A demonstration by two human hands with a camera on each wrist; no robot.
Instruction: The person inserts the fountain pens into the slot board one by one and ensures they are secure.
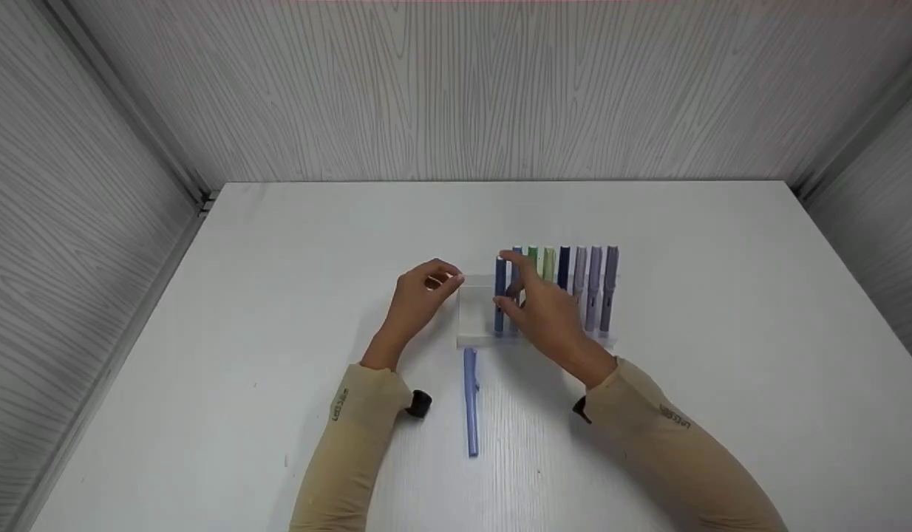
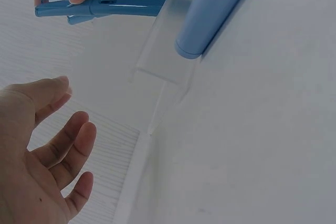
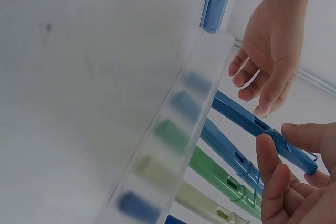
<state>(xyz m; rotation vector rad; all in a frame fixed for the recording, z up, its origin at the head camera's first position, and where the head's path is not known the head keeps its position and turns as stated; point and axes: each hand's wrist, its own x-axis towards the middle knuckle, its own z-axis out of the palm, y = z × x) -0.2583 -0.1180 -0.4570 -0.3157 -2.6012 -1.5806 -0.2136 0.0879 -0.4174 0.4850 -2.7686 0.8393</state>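
Note:
My right hand [image 1: 548, 314] pinches a blue pen [image 1: 499, 281] between thumb and fingers. That pen stands upright in a clear pen rack [image 1: 474, 341], its lower end in the base, as the right wrist view shows. My left hand [image 1: 419, 297] is by the rack's left end with fingers loosely bent, holding nothing. To the right of the gripped pen stand another blue pen [image 3: 226, 142], a green pen [image 3: 215, 174], a pale green pen [image 3: 202, 200], a dark blue pen [image 1: 565, 266] and several purple pens [image 1: 610, 284]. My right hand partly hides this row.
A light blue pen [image 1: 471, 406] with a clip lies on the white table [image 1: 278, 295] in front of the rack's left part. Pale wood-grain panels [image 1: 456, 89] stand behind the table and at both sides.

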